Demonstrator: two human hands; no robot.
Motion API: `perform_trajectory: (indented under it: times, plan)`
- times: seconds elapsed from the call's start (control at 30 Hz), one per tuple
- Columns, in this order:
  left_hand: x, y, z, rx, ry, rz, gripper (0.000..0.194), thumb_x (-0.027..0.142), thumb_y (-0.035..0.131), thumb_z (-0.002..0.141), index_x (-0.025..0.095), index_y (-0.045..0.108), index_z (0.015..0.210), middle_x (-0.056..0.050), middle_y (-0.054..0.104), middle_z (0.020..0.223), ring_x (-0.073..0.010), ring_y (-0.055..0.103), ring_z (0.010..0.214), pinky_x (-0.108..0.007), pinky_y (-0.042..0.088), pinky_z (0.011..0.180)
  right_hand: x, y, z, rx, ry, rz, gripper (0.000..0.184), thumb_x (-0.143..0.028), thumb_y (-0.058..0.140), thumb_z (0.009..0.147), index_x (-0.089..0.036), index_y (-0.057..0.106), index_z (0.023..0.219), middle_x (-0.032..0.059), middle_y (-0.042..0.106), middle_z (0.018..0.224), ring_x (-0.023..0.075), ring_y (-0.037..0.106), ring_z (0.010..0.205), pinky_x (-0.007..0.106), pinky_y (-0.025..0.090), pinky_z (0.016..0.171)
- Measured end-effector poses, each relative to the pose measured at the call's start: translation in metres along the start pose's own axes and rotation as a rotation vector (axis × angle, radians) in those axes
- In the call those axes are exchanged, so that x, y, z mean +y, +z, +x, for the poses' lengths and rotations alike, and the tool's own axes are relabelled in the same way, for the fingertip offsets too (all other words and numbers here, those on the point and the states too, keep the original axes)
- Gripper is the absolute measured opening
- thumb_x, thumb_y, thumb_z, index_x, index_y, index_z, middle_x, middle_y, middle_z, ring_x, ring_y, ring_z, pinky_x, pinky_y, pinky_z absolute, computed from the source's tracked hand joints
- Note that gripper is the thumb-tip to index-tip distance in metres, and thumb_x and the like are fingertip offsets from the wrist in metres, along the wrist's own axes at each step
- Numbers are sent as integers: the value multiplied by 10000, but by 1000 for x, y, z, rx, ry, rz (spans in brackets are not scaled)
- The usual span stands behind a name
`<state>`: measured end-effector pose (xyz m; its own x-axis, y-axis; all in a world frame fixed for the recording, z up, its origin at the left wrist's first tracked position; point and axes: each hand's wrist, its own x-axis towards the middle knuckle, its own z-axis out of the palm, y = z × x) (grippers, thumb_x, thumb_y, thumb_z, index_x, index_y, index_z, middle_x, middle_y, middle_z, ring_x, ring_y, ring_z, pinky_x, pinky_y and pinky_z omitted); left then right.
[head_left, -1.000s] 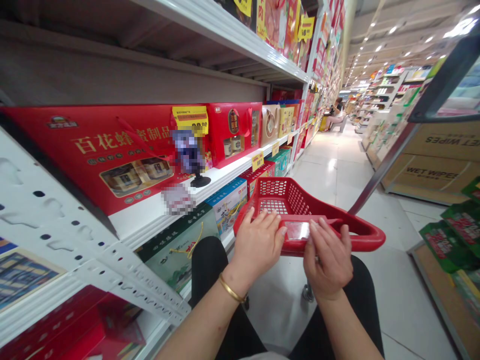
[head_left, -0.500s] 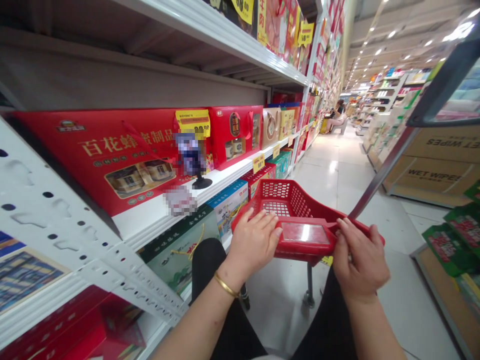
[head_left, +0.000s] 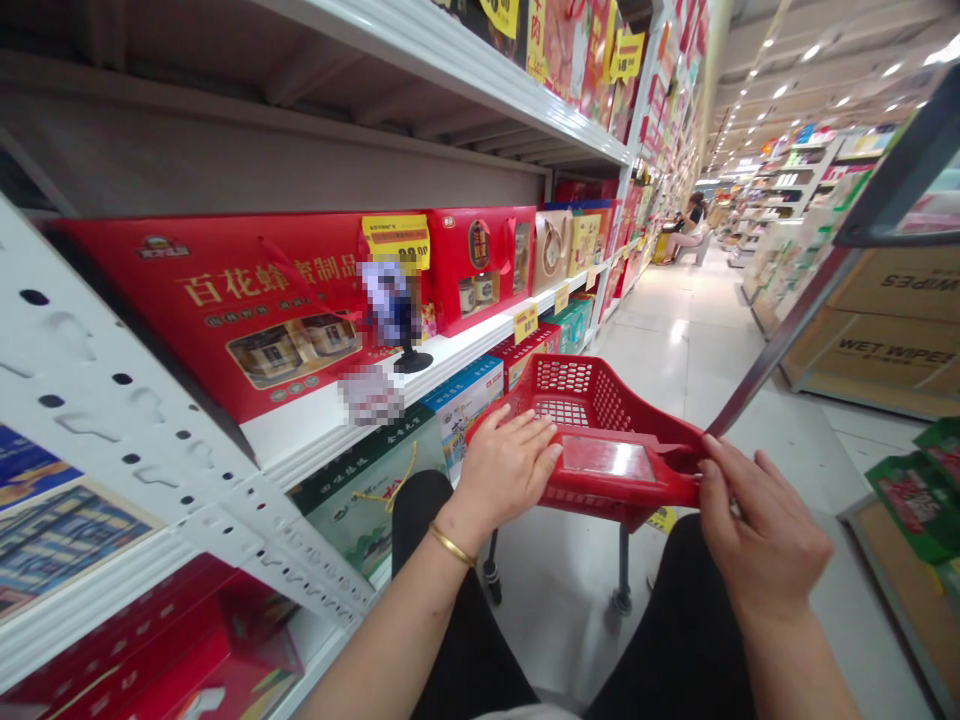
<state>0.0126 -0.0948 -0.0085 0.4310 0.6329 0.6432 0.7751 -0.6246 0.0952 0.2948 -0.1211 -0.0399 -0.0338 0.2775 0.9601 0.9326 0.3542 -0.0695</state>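
My left hand [head_left: 510,470] lies on the left side of the handle of a red plastic shopping trolley basket [head_left: 585,400], fingers curled over the rim, with a gold bangle on the wrist. My right hand [head_left: 765,530] grips the handle's right end [head_left: 679,480]. Between my hands, a glossy rectangular panel [head_left: 607,459] is set into the handle. The mesh basket holds nothing I can see. Its metal legs and a caster [head_left: 619,600] stand on the tiled floor below.
Close on the left is a white perforated shelf upright [head_left: 150,440], with shelves of red gift boxes [head_left: 225,310] and yellow price tags. Cardboard wet wipes displays [head_left: 885,350] and green packets [head_left: 919,505] stand on the right. A seated person [head_left: 690,230] is far down the aisle.
My right hand has slid rightward along the handle, uncovering the glossy panel. My left hand stays on the handle. The shelves have shifted slightly in view.
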Motion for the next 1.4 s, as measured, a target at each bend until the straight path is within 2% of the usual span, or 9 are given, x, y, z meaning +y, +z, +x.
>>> perform_trajectory:
  times: [0.2, 0.43, 0.53, 0.77, 0.9, 1.03, 1.17, 1.27, 1.4]
  plan:
    - [-7, -1, 2, -8, 1, 2, 348, 325, 451, 1070, 225, 717, 1272, -41, 709, 1322, -243, 646, 1281, -514, 377, 1187, -27, 7, 6, -159, -160, 117, 477, -125, 679, 905, -241, 627, 1365, 32, 743, 1252, 236, 721, 1145, 475, 456, 1184]
    - [-20, -4, 2, -23, 42, -14, 352, 337, 455, 1072, 219, 704, 1291, -43, 701, 1337, -235, 641, 1287, -510, 391, 1176, 25, -7, 4, -54, -44, -39, 352, -199, 676, 930, -226, 711, 1279, 42, 803, 1040, 228, 779, 934, 382, 523, 1110]
    - [-24, -3, 3, -21, 43, -26, 347, 337, 459, 1071, 225, 704, 1291, -46, 703, 1334, -227, 642, 1287, -497, 408, 1163, 32, -9, 4, -125, -61, 63, 284, -221, 651, 949, -230, 738, 1220, 20, 805, 1023, 205, 779, 882, 404, 527, 1112]
    - [-57, -6, 3, -29, 84, -59, 337, 322, 460, 1067, 259, 695, 1300, -29, 728, 1294, -192, 646, 1280, -487, 398, 1178, -5, -4, 8, -210, -127, -12, 261, -295, 643, 954, -255, 744, 1192, -2, 803, 1011, 210, 760, 969, 293, 585, 854]
    - [-78, -14, 6, -59, 48, -120, 384, 316, 381, 1085, 286, 702, 1292, -6, 724, 1303, -179, 626, 1307, -466, 435, 1165, -35, -10, 10, -211, -154, -35, 273, -282, 670, 940, -233, 732, 1201, 7, 799, 1030, 183, 759, 890, 280, 567, 879]
    - [-55, -19, 16, 30, -179, -210, 465, 377, 324, 1100, 197, 635, 1395, -58, 618, 1449, -185, 570, 1370, -403, 436, 1189, -68, -16, 13, -194, -179, 20, 267, -219, 690, 915, -202, 724, 1180, 6, 800, 1025, 166, 752, 893, 277, 545, 978]
    - [-1, -13, 21, -26, -139, -157, 439, 382, 359, 1094, 241, 599, 1433, -48, 552, 1517, -223, 510, 1428, -482, 414, 1200, -90, -22, 14, -202, -159, 119, 301, -176, 692, 900, -212, 713, 1197, 10, 800, 1031, 153, 754, 914, 272, 549, 1009]
    - [19, -5, 20, -53, -133, -85, 421, 396, 388, 1083, 250, 634, 1391, -60, 584, 1485, -264, 525, 1415, -547, 392, 1195, -90, -28, 15, -240, -174, 255, 325, -147, 673, 897, -235, 707, 1208, 7, 800, 1034, 143, 759, 927, 268, 579, 981]
    - [16, -2, 17, -93, -105, -47, 437, 400, 399, 1077, 221, 622, 1406, -85, 596, 1472, -276, 501, 1433, -553, 337, 1221, -66, -34, 9, -289, -122, 396, 335, -116, 638, 905, -236, 710, 1210, 6, 798, 1054, 155, 763, 955, 316, 593, 1014]
